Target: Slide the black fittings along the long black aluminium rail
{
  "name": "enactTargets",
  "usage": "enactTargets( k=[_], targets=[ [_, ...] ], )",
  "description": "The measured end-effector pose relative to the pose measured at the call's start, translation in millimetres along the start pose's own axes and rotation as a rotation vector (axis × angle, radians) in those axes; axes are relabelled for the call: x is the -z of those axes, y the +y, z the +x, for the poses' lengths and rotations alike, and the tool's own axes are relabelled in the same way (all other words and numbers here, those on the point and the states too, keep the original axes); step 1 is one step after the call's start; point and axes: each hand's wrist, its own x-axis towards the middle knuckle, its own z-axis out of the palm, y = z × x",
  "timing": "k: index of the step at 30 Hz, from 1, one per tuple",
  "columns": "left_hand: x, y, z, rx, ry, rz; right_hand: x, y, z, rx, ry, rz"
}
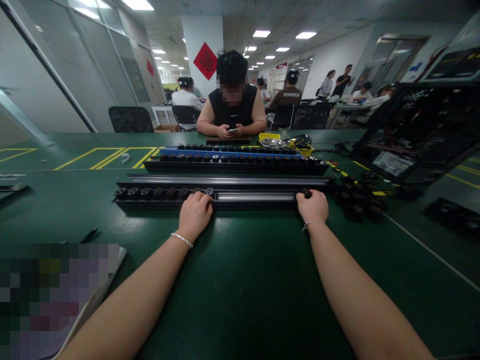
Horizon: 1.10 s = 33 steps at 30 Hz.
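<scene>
A long black rail [257, 198] with a silvery channel lies crosswise in front of me. Several round black parts [158, 193] sit in a row along its left portion. My left hand [196, 214] is closed over the near edge of the rail, at the right end of that row; its fingertips are partly hidden. At the rail's right end, my right hand [315, 206] pinches a small black part [307, 193], similar in look to the ones in the row. Between my hands the channel shows bare.
Behind lie a second rail [225, 180], a filled black rail [240, 165] and a blue rail [240, 152]. Loose black parts [360, 197] are heaped right, near an open black case [416, 130]. A person [231, 95] sits opposite, holding a phone. A pixelated sheet lies front left.
</scene>
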Motion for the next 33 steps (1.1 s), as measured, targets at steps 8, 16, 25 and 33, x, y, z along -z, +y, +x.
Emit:
enactTargets(
  k=[8,16,25,33],
  targets=[
    [0.2,-0.3,-0.1,0.005,-0.013,0.005,0.1,9.4,6.8,-0.009,0.046,-0.024],
    [0.5,-0.4,0.2,-0.005,-0.008,0.013,10.0,68.5,45.8,-0.044,-0.017,-0.135],
    [2.1,2.1,-0.5,0.014,-0.007,-0.018,2.7,81.0,46.9,-0.114,0.09,-0.106],
    [2.1,4.1,-1.4,0.018,-0.006,-0.036,2.2,74.9,50.4,-0.119,0.121,-0.086]
  ],
)
